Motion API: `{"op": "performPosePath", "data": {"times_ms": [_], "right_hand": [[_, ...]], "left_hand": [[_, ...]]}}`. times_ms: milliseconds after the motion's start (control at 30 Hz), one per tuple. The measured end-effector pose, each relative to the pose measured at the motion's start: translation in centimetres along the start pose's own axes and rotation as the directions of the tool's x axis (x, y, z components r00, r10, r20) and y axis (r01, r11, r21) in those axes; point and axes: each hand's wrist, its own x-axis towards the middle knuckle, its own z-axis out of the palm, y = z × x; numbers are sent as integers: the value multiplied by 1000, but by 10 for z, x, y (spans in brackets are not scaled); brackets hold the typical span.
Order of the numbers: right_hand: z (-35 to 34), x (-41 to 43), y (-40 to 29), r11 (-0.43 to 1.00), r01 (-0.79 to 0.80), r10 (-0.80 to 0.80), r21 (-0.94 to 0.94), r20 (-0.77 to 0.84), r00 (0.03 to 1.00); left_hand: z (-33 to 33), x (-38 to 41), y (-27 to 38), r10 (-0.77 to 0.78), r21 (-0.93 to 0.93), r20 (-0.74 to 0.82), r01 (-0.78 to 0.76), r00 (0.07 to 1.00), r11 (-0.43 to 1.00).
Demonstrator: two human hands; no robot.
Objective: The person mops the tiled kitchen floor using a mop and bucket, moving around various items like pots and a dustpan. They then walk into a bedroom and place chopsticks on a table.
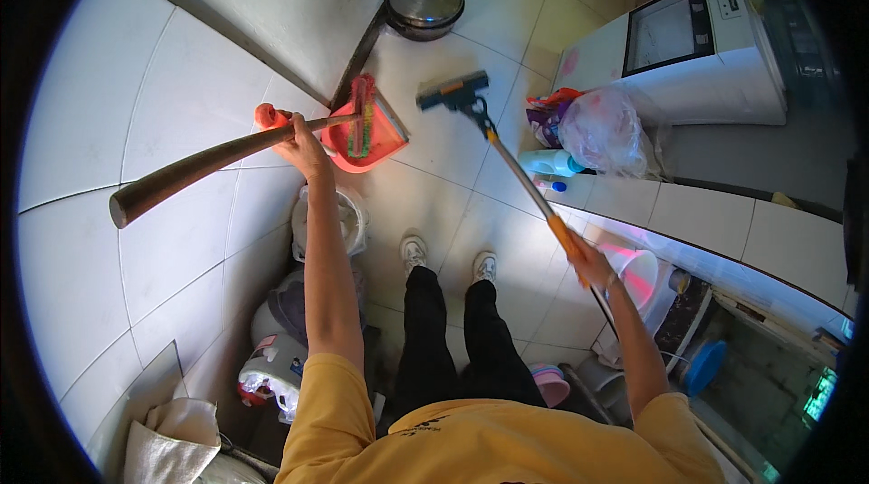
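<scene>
My left hand point(299, 148) grips the wooden handle point(204, 169) of a broom, whose red, yellow and green bristle head point(362, 116) is over a red dustpan point(380, 144) by the wall. The red end point(269, 116) of what may be the dustpan's handle also shows at this hand. My right hand point(589, 260) is closed around the orange grip of a mop point(519, 171) with a metal pole. Its dark, flat head point(453, 91) points forward over the tiled floor, right of the dustpan; whether it touches the floor I cannot tell.
A lidded metal pot point(426, 2) stands ahead by the wall. On the right are a white washing machine point(686, 87), a plastic bag point(603, 134), a turquoise bottle point(548, 163) and a pink-and-white bucket point(635, 273). A lined bin point(349, 219) and a gas cylinder point(271, 362) stand at left.
</scene>
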Motion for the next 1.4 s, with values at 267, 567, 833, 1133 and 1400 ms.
{"op": "performPosePath", "data": {"times_ms": [267, 567, 833, 1133, 1400], "right_hand": [[61, 104, 1, 999, -37, 37, 10, -6, 999], [137, -150, 165, 854, -101, 164, -510, 80, 983], [101, -170, 26, 928, -265, 317, -263, 181, 931], [104, -166, 12, 993, -117, 117, -9, 91, 989], [49, 25, -18, 998, -47, 45, -40, -29, 999]], "left_hand": [[12, -3, -14, -19, -60, -46, 16, 999, 998], [7, 8, -41, 2, -29, -122, -5, 993, 1000], [-16, 0, -40, 63, 248, 23, -67, 998, 966], [-28, 27, 2, 114, 410, 188, -183, 976, 894], [-18, 36, 28, 212, 425, 288, -323, 934, 845]]}}
